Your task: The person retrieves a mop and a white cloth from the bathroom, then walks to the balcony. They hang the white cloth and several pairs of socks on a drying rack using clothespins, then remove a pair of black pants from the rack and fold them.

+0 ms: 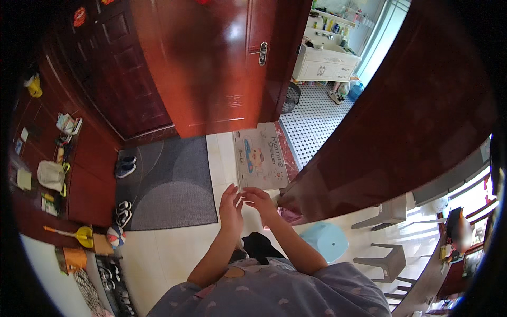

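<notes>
The person's left hand (231, 203) and right hand (259, 201) meet in front of the chest, fingers loosely spread and fingertips touching, holding nothing. Below them lies pale tile floor (174, 253), open between the grey doormat (169, 182) on the left and a light blue stool (327, 240) on the right. Just beyond the hands lies a printed bath mat (260, 156), its far edge at the half-open red wooden door (211, 63). Past it, black-and-white bathroom tiles (314, 124) run to a white cabinet (323, 66).
</notes>
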Available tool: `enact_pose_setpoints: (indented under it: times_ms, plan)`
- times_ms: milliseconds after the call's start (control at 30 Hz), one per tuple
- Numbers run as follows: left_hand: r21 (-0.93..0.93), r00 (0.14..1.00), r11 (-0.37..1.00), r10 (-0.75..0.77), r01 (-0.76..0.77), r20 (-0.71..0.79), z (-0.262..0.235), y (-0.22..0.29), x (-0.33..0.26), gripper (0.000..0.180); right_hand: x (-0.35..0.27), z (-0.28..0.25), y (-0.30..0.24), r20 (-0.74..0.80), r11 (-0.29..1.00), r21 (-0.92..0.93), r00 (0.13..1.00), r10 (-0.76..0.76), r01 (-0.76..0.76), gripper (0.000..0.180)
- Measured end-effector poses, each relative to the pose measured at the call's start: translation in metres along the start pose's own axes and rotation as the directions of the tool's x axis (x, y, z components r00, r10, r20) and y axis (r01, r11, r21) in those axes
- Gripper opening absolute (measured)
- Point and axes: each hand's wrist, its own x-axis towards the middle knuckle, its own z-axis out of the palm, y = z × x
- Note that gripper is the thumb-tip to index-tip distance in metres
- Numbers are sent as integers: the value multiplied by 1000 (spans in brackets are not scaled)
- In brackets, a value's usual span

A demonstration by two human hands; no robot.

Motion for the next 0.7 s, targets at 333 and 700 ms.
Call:
enact_pose_setpoints:
  times_ms: [333,700]
  plan:
    - [118,972,979,-181,164,150,85,8,187,31,187,-87,-30,-244,995,93,969,41,-18,26]
    - [140,852,931,-366,338,374,248,-3,358,24,389,-187,-133,-284,890,453,955,90,51,23]
